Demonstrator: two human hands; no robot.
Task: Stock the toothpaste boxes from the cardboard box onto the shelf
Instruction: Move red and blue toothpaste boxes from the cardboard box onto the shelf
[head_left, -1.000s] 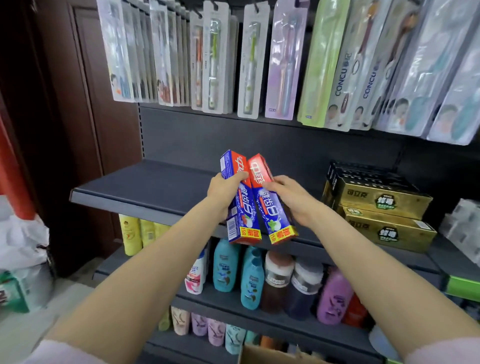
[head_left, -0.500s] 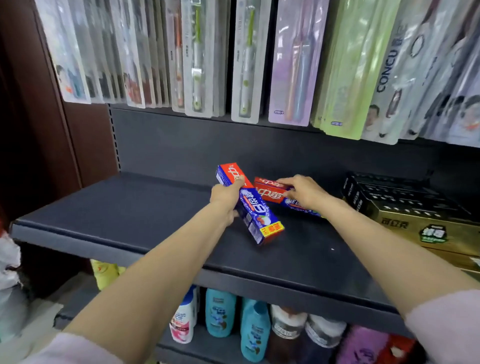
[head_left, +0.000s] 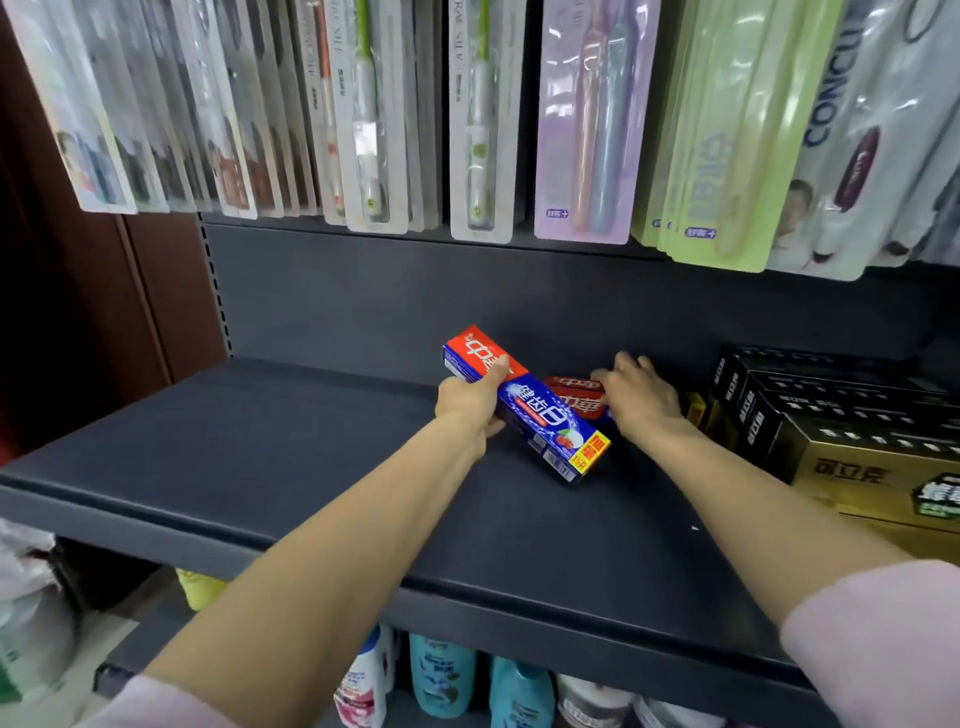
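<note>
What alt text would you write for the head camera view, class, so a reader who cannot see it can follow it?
A person's left hand grips a red-and-blue toothpaste box tilted over a dark shelf, while the right hand rests on a second toothpaste box lying near the back beside stacked gold-and-black boxes. Packaged toothbrushes hang above.

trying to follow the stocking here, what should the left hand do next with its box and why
Probably lower it flat beside the other box. The left hand grips a toothpaste box tilted above the shelf, while the right hand rests on a second box lying by the gold boxes.
</note>
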